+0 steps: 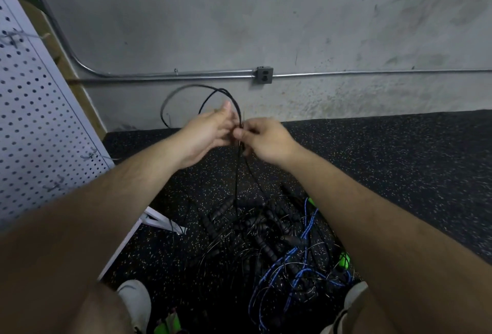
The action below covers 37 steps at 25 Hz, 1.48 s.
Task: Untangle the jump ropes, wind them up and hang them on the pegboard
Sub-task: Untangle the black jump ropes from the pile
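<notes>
Fingers of the right hand pinch a thin black jump rope.
Beside its loop, fingers of the left hand lie nearly straight, above a tangled pile of black and blue ropes.

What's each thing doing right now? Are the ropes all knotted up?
Rope pile, tangled on the floor, black and blue mixed.
Black rope, lifted in a loop, trailing down toward the rope pile.
Right hand, pinching the black rope.
Left hand, at the rope; grip blurred.
Pegboard, hooks in view bare.
Wall outlet, nothing plugged in.
</notes>
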Tool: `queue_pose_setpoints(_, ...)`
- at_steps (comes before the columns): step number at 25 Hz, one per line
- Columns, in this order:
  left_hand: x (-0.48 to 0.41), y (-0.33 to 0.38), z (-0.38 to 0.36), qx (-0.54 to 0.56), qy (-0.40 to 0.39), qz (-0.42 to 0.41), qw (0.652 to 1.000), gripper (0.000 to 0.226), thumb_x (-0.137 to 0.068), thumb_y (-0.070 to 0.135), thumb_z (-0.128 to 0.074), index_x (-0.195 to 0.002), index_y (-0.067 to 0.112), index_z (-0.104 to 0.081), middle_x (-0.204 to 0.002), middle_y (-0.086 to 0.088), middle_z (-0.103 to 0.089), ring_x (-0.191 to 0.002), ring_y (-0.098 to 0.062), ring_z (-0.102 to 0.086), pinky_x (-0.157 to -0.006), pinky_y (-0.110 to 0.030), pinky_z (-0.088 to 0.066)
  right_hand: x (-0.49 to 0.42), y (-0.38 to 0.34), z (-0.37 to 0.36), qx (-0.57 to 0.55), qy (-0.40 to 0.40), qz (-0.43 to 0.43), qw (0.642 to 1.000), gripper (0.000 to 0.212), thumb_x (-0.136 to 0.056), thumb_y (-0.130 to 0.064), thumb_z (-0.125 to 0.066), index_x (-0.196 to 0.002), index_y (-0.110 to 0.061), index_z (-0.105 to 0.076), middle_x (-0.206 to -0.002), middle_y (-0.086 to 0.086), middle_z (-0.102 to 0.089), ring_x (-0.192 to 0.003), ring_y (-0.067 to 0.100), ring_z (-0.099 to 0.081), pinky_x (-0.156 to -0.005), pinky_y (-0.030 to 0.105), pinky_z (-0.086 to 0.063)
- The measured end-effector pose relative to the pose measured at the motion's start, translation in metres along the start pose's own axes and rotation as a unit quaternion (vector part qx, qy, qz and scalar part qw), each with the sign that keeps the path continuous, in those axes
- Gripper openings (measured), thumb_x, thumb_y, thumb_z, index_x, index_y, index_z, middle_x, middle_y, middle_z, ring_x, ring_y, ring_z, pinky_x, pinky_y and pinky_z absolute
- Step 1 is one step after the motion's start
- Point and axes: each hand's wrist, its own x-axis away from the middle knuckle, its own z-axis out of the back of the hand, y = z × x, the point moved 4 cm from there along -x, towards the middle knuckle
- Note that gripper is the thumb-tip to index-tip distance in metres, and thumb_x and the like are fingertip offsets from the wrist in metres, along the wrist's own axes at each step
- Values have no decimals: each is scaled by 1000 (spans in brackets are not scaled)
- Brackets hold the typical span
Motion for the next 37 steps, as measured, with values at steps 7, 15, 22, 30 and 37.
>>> queue_pose_setpoints(7,11,-25,-24,-161,-77,-23,984,20,-106,20,-52,-115,23,-69,-110,6,-76,-112,-16,-69,-106,-48,-49,-12,-23,25,-219,107,0,970,26,-99,-22,-65,-82,-2,-67,-82,3,-72,-60,13,-64,-72,36,-56)
queue_pose_setpoints(15,-7,18,-14,-71,67,-102,990,29,-109,17,-40,-88,17,-61,-76,4,-68,-82,-14,-71,-83,-35,-58,7,10,-4,-6,-93,-93,991,19,-88,-18,-68,-107,-20,-70,-102,-8,-69,-66,4,-61,-63,20,-48)
queue_pose_setpoints(22,-4,30,-4,72,49,-94,992,29,-109,29,-42,-110,10,-63,-103,-7,-70,-103,-19,-70,-93,-32,-55,1,1,-13,-38,1,-30,999,11,-97,-28,-67,-91,-19,-70,-69,-3,-66,-53,8,-63,-53,16,-48)
queue_pose_setpoints(30,10,-17,-11,-158,-55,-29,985,21,-107,14,-48,-108,14,-69,-102,-4,-78,-104,-20,-73,-105,-52,-50,-18,-33,25,-179,133,33,974,30,-97,-25,-68,-84,2,-64,-66,5,-65,-49,16,-59,-56,33,-52)
queue_pose_setpoints(37,1,16,17,-134,68,-92,984,25,-107,15,-48,-93,19,-68,-82,1,-76,-88,-20,-75,-91,-44,-58,-5,2,-4,-27,-101,-33,994,21,-92,-20,-70,-112,-14,-70,-100,5,-73,-78,15,-67,-74,29,-58)
